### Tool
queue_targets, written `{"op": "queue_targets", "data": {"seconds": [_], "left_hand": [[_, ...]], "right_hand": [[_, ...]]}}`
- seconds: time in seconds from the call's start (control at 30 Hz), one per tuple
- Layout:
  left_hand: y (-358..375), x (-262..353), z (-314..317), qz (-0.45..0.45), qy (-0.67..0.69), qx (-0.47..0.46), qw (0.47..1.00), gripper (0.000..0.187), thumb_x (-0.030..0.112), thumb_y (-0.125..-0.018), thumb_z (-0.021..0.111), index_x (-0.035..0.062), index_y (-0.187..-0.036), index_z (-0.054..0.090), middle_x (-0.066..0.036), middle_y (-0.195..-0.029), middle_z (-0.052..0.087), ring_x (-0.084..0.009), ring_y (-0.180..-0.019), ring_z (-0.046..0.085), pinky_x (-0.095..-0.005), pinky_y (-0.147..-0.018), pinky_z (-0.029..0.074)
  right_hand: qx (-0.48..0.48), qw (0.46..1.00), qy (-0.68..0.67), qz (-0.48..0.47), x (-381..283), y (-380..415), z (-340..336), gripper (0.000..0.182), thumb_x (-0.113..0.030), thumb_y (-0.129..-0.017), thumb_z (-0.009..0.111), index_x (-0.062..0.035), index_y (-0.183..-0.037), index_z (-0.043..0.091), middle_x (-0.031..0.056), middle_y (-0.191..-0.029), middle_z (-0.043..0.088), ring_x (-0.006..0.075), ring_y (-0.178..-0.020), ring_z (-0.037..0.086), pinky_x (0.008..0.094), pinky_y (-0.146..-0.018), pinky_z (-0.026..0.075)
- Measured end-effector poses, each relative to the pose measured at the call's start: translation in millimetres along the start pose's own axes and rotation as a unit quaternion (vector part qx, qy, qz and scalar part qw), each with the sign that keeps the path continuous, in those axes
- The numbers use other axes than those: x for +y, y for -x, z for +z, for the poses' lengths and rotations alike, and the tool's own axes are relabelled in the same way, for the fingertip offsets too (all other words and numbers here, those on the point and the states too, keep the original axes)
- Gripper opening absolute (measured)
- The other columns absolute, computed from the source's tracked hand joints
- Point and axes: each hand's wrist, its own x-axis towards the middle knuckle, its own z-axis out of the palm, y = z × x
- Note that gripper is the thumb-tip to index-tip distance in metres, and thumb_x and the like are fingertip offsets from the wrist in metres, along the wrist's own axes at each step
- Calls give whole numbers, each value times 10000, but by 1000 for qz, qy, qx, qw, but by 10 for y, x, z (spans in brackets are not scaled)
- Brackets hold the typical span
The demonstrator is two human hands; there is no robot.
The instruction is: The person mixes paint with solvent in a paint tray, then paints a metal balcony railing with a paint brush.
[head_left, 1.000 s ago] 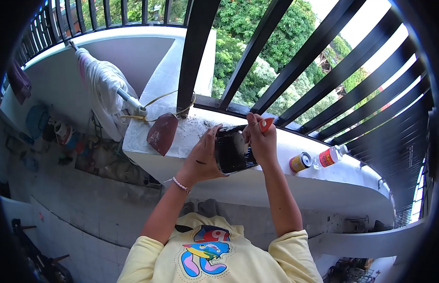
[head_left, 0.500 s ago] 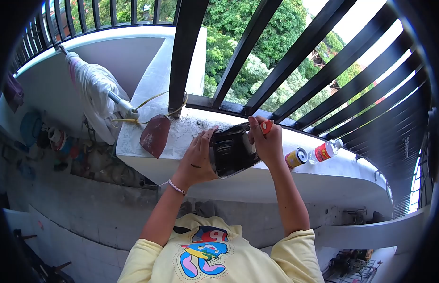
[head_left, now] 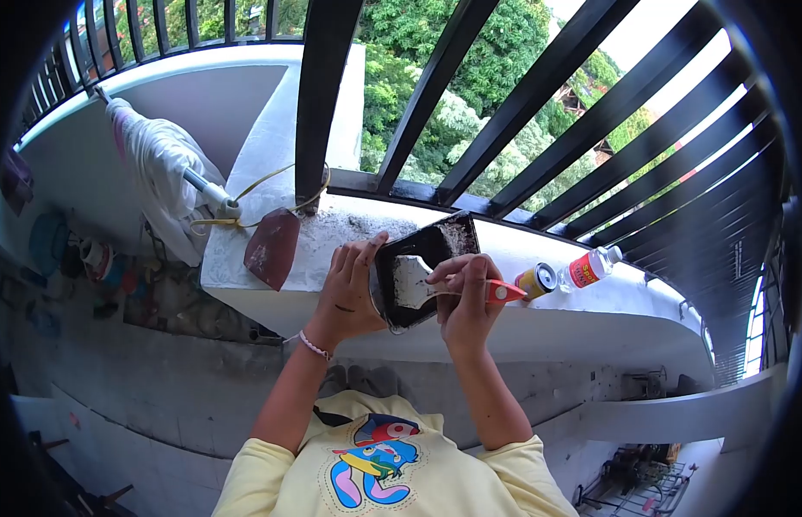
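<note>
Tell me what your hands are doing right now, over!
Left hand grips black tray. Right hand holds red-handled scraper, blade on tray. Can and bottle lie alongside on ledge, clear.

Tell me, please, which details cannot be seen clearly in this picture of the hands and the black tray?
- Bottle label, head view: too small to read.
- Can print: too small.
- Left hand palm: hidden behind the black tray.
- Scraper handle: partly covered by the right hand grip.
- Floor items, left edge: blurred by lens distortion.

Bright daylight thru railing (head_left: 504, 129), sky blown out; fisheye warp, dark vignette edges.
</note>
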Motion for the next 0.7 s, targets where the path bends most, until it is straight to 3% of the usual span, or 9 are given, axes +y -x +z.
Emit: {"op": "queue_targets", "data": {"seconds": [0.1, 0.23, 0.3, 0.4, 0.5, 0.53, 0.6, 0.7], "left_hand": [[4, 13, -11, 10, 3, -4, 1000, 1268, 218, -431, 936, 81, -1546, 348, -112, -1267, 541, -340, -1138, 528, -454, -1020, 415], [-20, 36, 0, -6, 1, -7, 1000, 1245, 221, -454, 933, 76, -1543, 347, -117, -1271, 543, -343, -1134, 533, -446, -1032, 415], [-34, 56, -15, -1, -4, -4, 1000, 1238, 219, -460, 930, 74, -1543, 346, -119, -1268, 543, -343, -1133, 534, -444, -1035, 415], [-56, 74, -24, 10, 2, -3, 1000, 1227, 237, -478, 934, 71, -1541, 345, -127, -1246, 543, -348, -1131, 535, -446, -1031, 424], [-47, 91, -10, -21, -2, -4, 1000, 1206, 256, -513, 935, 62, -1541, 334, -135, -1222, 541, -354, -1134, 532, -451, -1027, 435], [-40, 90, -17, -21, -13, -15, 1000, 1186, 249, -546, 930, 35, -1535, 311, -160, -1295, 524, -361, -1152, 526, -450, -1038, 442], [-36, 85, -30, -22, -27, -23, 999, 1168, 242, -579, 925, 8, -1529, 288, -185, -1367, 506, -368, -1171, 519, -449, -1049, 449], [-44, 86, -28, -29, -23, -35, 999, 1179, 248, -584, 925, 1, -1532, 267, -192, -1381, 492, -369, -1183, 507, -451, -1050, 452]], "right_hand": [[-41, 977, 205, -49, 41, -10, -104, 369, -233, -1085, 542, 8, -828, 652, 47, -736, 697, 69, -625, 575, 229, -591, 445], [-36, 969, 241, -45, 114, -164, -331, 353, -207, -1069, 568, 13, -803, 643, 55, -721, 692, 89, -628, 597, 243, -585, 456], [-79, 926, 329, -168, 132, -243, -391, 366, -234, -1086, 532, -3, -814, 618, 52, -735, 689, 61, -611, 560, 225, -546, 420], [-93, 920, 351, -148, 54, -276, -402, 335, -195, -1077, 539, 8, -829, 634, 49, -743, 694, 82, -631, 571, 238, -623, 450], [-107, 916, 355, -153, -96, -259, -384, 344, -194, -1081, 533, 3, -809, 608, 53, -731, 675, 93, -650, 601, 236, -623, 459], [-108, 916, 354, -155, -104, -265, -392, 344, -194, -1081, 533, 3, -809, 608, 53, -731, 675, 93, -650, 601, 236, -623, 459], [-46, 961, 214, -172, -109, -272, -380, 343, -158, -1056, 573, 25, -770, 617, 70, -694, 660, 117, -625, 615, 255, -592, 461], [-30, 965, 191, -175, -181, -271, -232, 370, -173, -1075, 541, 26, -771, 608, 64, -677, 634, 115, -637, 624, 244, -599, 465]]}}
